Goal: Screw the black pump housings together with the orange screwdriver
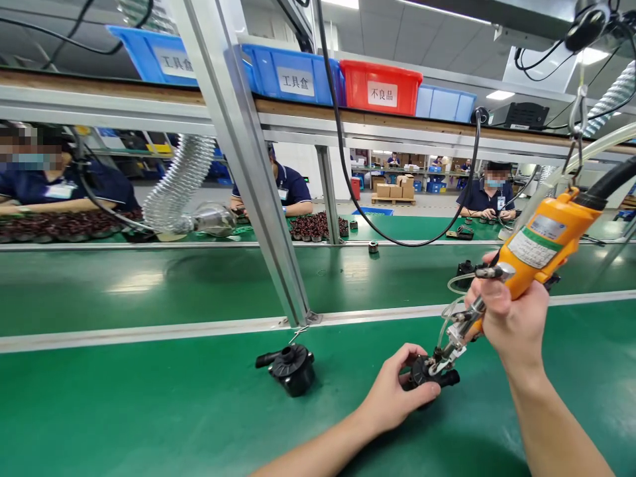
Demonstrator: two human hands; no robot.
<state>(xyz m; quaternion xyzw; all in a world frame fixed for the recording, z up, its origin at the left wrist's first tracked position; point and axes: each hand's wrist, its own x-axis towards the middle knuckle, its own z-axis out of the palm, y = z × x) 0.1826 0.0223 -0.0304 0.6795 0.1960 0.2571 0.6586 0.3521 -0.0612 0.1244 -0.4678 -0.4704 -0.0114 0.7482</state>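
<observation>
While left grip (392,395) clasps apparent pump (420,371), right grip (519,321) wraps driver (541,245); post (261,199) half-hides co-worker (294,189).

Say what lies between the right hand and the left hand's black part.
In the head view, the orange tool's metal nose spans from the right hand down to the black part, with thin clear tubing beside it.

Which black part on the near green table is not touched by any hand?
The black part near the metal post; the left hand holds the other one, under the orange tool.
</observation>
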